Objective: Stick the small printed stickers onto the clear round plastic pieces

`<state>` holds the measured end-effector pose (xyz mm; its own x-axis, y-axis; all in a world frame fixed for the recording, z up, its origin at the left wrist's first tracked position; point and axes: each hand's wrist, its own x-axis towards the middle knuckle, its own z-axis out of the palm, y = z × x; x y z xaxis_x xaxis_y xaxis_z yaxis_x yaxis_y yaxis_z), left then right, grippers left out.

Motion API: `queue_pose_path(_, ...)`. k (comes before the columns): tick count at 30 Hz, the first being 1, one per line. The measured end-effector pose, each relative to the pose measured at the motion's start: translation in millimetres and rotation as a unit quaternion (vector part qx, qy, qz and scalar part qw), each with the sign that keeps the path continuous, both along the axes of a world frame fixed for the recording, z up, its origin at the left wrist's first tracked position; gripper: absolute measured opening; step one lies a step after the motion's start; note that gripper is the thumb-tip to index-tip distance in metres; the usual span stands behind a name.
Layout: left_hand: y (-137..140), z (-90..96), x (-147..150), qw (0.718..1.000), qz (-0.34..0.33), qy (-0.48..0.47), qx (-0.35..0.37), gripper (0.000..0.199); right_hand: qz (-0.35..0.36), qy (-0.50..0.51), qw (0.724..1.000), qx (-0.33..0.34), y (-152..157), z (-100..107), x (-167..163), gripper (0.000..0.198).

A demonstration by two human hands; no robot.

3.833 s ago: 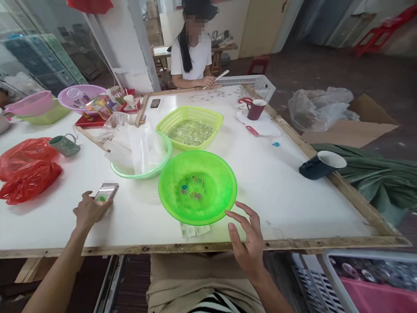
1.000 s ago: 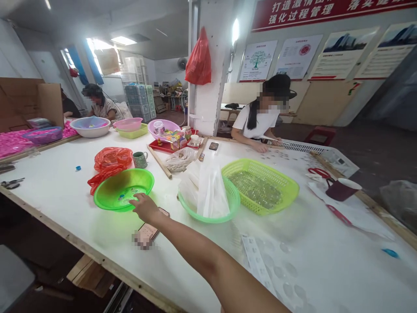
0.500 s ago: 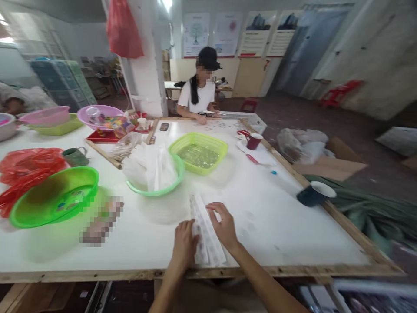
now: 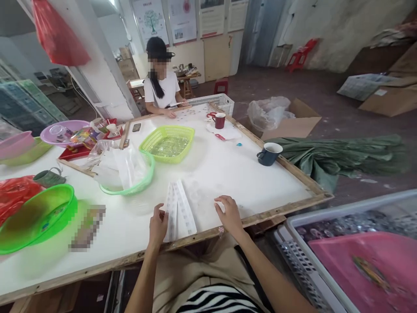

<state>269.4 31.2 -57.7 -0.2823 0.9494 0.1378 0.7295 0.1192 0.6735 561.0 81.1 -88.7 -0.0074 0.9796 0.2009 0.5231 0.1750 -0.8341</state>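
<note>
Two white strips printed with rows of small grey marks (image 4: 185, 208) lie on the white table in front of me, overlapping towards the near edge. My left hand (image 4: 158, 225) rests at their left side, fingers loosely bent and apart, nothing seen in it. Off to the right of the strips, my right hand (image 4: 229, 214) is over the table near its edge, with thumb and fingers spread and empty. Just below it, a small pink-and-white patterned piece (image 4: 221, 231) shows against the wooden edge; whether it touches the hand I cannot tell.
Beyond the strips stand a mint basin (image 4: 150, 176) with white bags and a yellow-green basket (image 4: 189, 145) of small clear pieces. A dark blue mug (image 4: 269, 155) is near the right edge. A co-worker (image 4: 164, 89) sits opposite. A crate (image 4: 295, 256) stands at my lower right.
The view has swung right and down, bringing the crate into sight. My right hand has left the strips and moved right; my left hand stays by their left side.
</note>
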Motion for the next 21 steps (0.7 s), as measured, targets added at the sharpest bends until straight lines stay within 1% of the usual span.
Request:
queue_pose_path(3,0.6,2.7,2.5,1.000,0.008,0.016,-0.002,0.036,0.026,-0.009,1.000,-0.014,-6.6,9.0,-12.3,0.026)
queue_pose_path(7,1.1,4.4,1.9,0.998,0.037,0.042,-0.004,0.035,0.083,-0.034,0.995,-0.039,-22.6,20.6,-52.5,0.027)
queue_pose_path(8,0.6,5.2,1.4,0.997,0.053,0.052,-0.003,0.036,0.092,-0.040,0.994,-0.045,-25.4,22.4,-63.9,0.025)
queue_pose_path(11,-3.9,9.4,2.5,0.990,0.111,0.090,0.023,0.045,0.121,-0.040,0.990,-0.062,-27.1,26.2,-89.3,0.008)
queue_pose_path(12,-6.4,11.2,4.4,0.987,0.116,0.107,0.039,0.049,0.132,-0.031,0.989,-0.065,-26.1,27.6,-93.5,0.008)
queue_pose_path(13,-9.0,13.2,7.2,0.985,0.098,0.132,0.058,0.053,0.142,-0.018,0.987,-0.068,-25.0,29.5,-95.8,0.010)
queue_pose_path(14,-11.4,15.3,10.6,0.982,0.058,0.163,0.077,0.056,0.151,-0.002,0.986,-0.070,-23.9,32.0,-96.5,0.010)
queue_pose_path(15,-13.3,17.4,14.3,0.975,0.003,0.200,0.096,0.058,0.162,0.016,0.984,-0.072,-23.4,35.3,-96.1,0.010)
queue_pose_path(17,-14.1,22.3,21.0,0.950,-0.110,0.264,0.123,0.061,0.189,0.053,0.978,-0.076,-23.8,44.1,-93.7,0.011)
queue_pose_path(18,-12.8,25.0,23.5,0.938,-0.151,0.282,0.134,0.062,0.206,0.069,0.973,-0.077,-24.4,49.3,-91.8,0.012)
queue_pose_path(19,-10.3,28.0,25.1,0.931,-0.178,0.283,0.144,0.062,0.225,0.083,0.968,-0.078,-24.7,54.4,-89.0,0.014)
queue_pose_path(21,-3.3,34.9,25.8,0.931,-0.212,0.243,0.168,0.056,0.260,0.108,0.956,-0.077,-23.0,62.4,-77.9,0.021)
